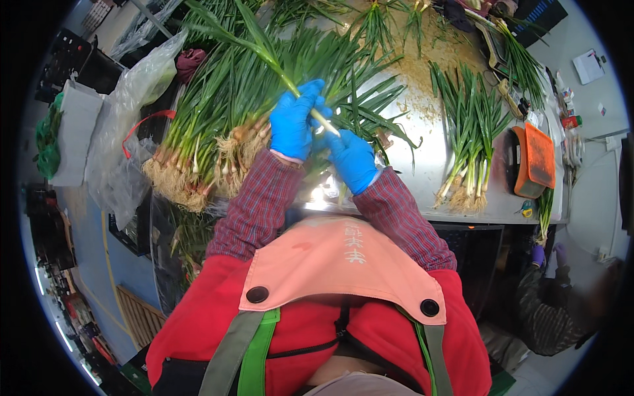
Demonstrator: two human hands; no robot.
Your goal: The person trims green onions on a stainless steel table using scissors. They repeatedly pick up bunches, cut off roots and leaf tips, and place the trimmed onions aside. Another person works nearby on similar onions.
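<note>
My left hand [294,122], in a blue glove, is closed on a long green garlic stalk [276,65] that slants from the upper left down to a white base. At that base my right hand [351,158], also blue-gloved, has its fingers curled in a pinch on the stalk's tip. A large pile of stalks with shaggy roots [191,158] lies left of and behind my hands on the steel table [399,198]. Another bundle [469,145] rests to the right of my hands.
An orange-topped device [536,158] sits at the table's right edge. A crumpled plastic sheet [125,145] and white box [76,138] are on the left. At lower right a co-worker [548,310] in purple gloves holds stalks. Plant debris [429,86] litters the table's back.
</note>
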